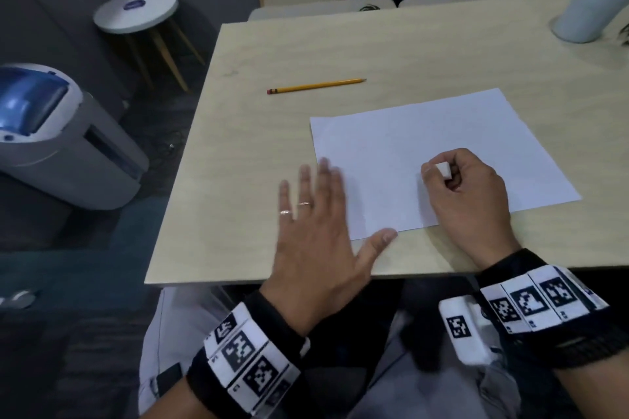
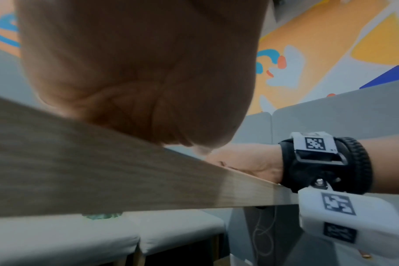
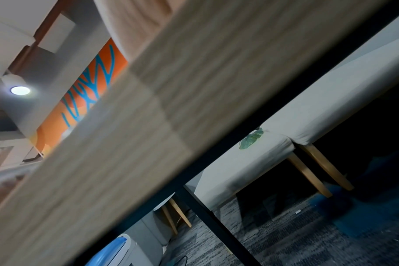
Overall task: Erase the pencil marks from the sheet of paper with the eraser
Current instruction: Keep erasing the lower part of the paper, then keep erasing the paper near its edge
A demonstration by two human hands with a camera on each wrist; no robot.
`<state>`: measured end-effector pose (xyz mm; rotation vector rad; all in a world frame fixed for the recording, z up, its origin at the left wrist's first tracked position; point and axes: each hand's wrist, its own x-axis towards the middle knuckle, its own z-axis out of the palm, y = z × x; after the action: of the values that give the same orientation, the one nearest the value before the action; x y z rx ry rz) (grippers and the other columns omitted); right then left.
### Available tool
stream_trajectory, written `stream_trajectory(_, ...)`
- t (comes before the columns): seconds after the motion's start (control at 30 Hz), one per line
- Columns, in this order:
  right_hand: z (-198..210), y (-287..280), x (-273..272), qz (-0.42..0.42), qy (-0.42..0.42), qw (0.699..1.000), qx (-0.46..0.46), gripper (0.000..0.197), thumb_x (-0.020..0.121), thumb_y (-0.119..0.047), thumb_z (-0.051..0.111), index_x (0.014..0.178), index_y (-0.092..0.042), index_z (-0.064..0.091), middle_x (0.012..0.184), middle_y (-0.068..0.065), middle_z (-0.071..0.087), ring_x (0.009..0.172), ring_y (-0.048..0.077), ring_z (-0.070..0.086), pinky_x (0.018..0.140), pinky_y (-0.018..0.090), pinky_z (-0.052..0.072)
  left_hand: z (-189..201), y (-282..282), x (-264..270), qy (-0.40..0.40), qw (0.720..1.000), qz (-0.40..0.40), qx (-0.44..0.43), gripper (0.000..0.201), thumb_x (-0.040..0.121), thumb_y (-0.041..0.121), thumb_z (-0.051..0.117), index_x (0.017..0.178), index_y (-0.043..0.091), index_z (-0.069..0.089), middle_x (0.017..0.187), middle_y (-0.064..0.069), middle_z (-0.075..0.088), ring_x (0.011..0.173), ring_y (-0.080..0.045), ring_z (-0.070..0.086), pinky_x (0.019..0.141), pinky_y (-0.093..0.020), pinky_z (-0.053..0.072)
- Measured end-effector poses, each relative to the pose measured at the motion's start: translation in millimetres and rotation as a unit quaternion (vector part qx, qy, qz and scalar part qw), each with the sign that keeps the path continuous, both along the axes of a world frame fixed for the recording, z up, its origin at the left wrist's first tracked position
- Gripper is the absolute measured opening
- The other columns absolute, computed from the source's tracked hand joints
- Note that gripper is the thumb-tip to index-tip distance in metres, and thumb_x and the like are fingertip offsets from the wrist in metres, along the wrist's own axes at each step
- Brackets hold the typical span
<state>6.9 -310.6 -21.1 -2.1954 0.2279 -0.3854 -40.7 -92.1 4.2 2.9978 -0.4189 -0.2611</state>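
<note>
The sheet of paper (image 1: pixel 442 160) lies flat on the bench (image 1: pixel 272 146), turned a little so that its long axis runs from the near left up to the far right. Both hands sit at its near edge. The right hand (image 1: pixel 473 194) is over the paper's near middle, fingers curled, pinching the white eraser (image 1: pixel 443 169) between thumb and forefinger; the eraser's lower end is hidden by the fingers, so I cannot tell whether it touches the sheet. The left hand (image 1: pixel 316 224) is spread flat with fingers straight, lying across the paper's near-left corner, its fingertips (image 1: pixel 324 165) on the left margin and the thumb along the near edge; it looks slightly blurred. The left wrist view shows only the palm above the bench edge; the right wrist view shows mostly the bench's edge and underside.

No pencil marks can be made out on the sheet. Judging from this, the right hand is the one to rub, and any marks lie ahead of or just under it, with most of the sheet stretching away to the far right. The left hand is placed to pin the corner. A pencil (image 1: pixel 316 86) lies well apart, beyond the paper's far left
</note>
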Motion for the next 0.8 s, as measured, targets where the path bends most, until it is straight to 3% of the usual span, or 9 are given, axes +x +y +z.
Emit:
stream_trajectory(0.07,1,1,0,0.000,-0.002,1.000,-0.003,0.011,0.102,-0.027,0.067,0.096,-0.018,0.068,0.069,-0.012,0.061,0.064,0.005,0.059,0.065,0.028,0.041,-2,-12,-8,-0.010,0.992,-0.123,-0.021,0.094,0.099,0.081,0.010,0.168,0.020,-0.012,0.174,0.001,-0.022,0.159,-0.025,-0.025,0.129,-0.055,-0.006)
stream_trajectory(0.13,2,1,-1,0.004,-0.004,1.000,-0.008,0.011,0.103,-0.026,0.066,0.096,-0.018,0.068,0.071,-0.011,0.062,0.066,0.006,0.060,0.068,0.032,0.041,-8,-14,-13,-0.011,0.982,-0.191,-0.015,0.088,0.100,0.080,0.014,0.169,0.028,-0.004,0.175,0.006,-0.015,0.160,-0.022,-0.022,0.129,-0.054,-0.005)
stream_trajectory(0.23,1,2,-1,0.005,-0.005,1.000,-0.011,0.011,0.103,-0.025,0.067,0.097,-0.015,0.069,0.070,-0.011,0.059,0.066,0.008,0.058,0.066,0.032,0.039,-9,8,-6,-0.014,0.992,-0.119,0.031,0.093,0.096,0.083,0.006,0.169,0.026,-0.002,0.175,0.006,-0.013,0.161,-0.026,-0.018,0.128,-0.056,-0.007)
stream_trajectory(0.37,1,2,-1,0.000,-0.001,1.000,-0.014,0.012,0.103,-0.024,0.067,0.097,-0.014,0.069,0.070,-0.012,0.059,0.064,0.007,0.058,0.064,0.026,0.040,4,30,4,0.013,0.997,0.010,0.077,0.104,0.090,0.086,-0.005,0.164,0.014,-0.019,0.170,-0.007,-0.031,0.157,-0.030,-0.030,0.126,-0.059,-0.015)
stream_trajectory(0.43,2,3,0,-0.001,0.001,1.000,-0.017,0.011,0.103,-0.024,0.067,0.098,-0.014,0.069,0.068,-0.012,0.057,0.065,0.004,0.058,0.062,0.017,0.038,8,21,-2,-0.003,0.998,-0.054,0.032,0.100,0.093,0.085,0.001,0.166,0.018,-0.017,0.171,-0.005,-0.031,0.157,-0.030,-0.030,0.126,-0.060,-0.011)
stream_trajectory(0.5,2,3,0,-0.002,0.001,1.000,-0.017,0.010,0.102,-0.024,0.067,0.098,-0.015,0.069,0.068,-0.011,0.056,0.064,0.005,0.058,0.063,0.024,0.039,4,9,-14,-0.011,0.985,-0.170,-0.006,0.091,0.098,0.082,0.012,0.168,0.029,-0.007,0.174,0.001,-0.022,0.159,-0.027,-0.026,0.127,-0.058,-0.008)
stream_trajectory(0.57,2,3,-1,-0.001,0.002,1.000,-0.017,0.010,0.103,-0.025,0.067,0.099,-0.015,0.070,0.069,-0.011,0.058,0.065,0.007,0.058,0.066,0.032,0.039,-3,8,-20,-0.009,0.976,-0.217,-0.006,0.085,0.099,0.081,0.015,0.168,0.036,-0.001,0.175,0.006,-0.015,0.160,-0.023,-0.023,0.128,-0.056,-0.010)
stream_trajectory(0.7,2,2,-1,-0.003,0.008,1.000,-0.013,0.010,0.102,-0.025,0.068,0.097,-0.016,0.069,0.068,-0.010,0.059,0.065,0.009,0.058,0.064,0.026,0.042,-2,39,-5,-0.004,0.993,-0.094,0.073,0.094,0.094,0.084,0.001,0.168,0.027,-0.008,0.175,0.004,-0.019,0.159,-0.027,-0.026,0.127,-0.058,-0.010)
stream_trajectory(0.8,2,3,-2,-0.002,0.009,1.000,-0.017,0.010,0.101,-0.025,0.068,0.097,-0.016,0.070,0.069,-0.009,0.059,0.068,0.012,0.059,0.065,0.033,0.040,5,48,3,0.006,0.995,0.019,0.096,0.102,0.090,0.085,-0.007,0.164,0.015,-0.017,0.171,-0.008,-0.029,0.156,-0.032,-0.031,0.125,-0.059,-0.016)
